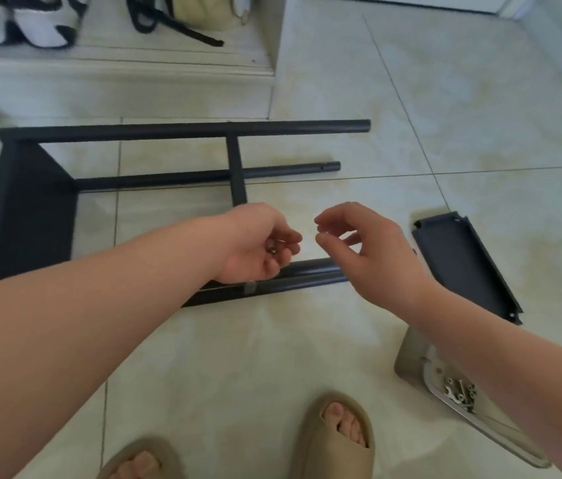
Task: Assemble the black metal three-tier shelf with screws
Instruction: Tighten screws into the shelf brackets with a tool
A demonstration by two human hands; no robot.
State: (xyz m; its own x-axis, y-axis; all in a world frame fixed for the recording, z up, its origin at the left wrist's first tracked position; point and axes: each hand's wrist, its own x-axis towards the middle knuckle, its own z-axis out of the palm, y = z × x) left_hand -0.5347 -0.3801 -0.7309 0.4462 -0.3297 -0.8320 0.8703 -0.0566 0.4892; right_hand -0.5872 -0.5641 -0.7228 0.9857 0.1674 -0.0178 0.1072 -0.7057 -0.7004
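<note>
Screws at the ready over a half-built black shelf.

The left hand (255,247) cups a few small screws (272,248) in curled fingers above the near bar of the shelf frame (24,209), which lies on its side. The right hand (369,250) hovers just beside it, thumb and forefinger nearly closed; whether they pinch anything cannot be told. A fumbled pick could send a screw skittering across the smooth floor (445,115) or under the frame.

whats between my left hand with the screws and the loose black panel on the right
In the head view the right hand hangs between the left hand holding screws and the loose black panel, above floor tile.
</note>
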